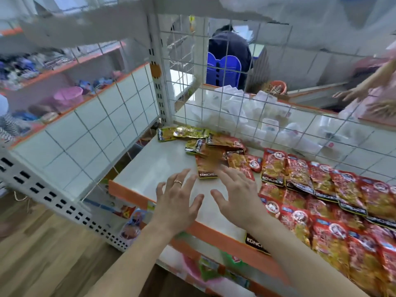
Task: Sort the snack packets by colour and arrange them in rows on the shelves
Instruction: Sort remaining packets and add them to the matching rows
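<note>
Head view, left hand (pixel 177 196): spread, empty, over white orange-lipped shelf (pixel 150 166).
Loose pile: gold and orange foil packets (pixel 206 166) just beyond my fingertips; I'd gather one colour, flat.
Right hand (pixel 233 189): spread, empty, at pile's edge.
Red rows: glossy red packets (pixel 321 189), aligned; I avoid nudging them.

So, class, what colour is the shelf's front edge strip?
The edge strip is orange, clearest in the head view.

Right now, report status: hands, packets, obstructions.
Empty, open: left hand, right hand, above shelf. Rows of red packets at right; orange and yellow pile unsorted at back. Nothing between hands and pile.
</note>
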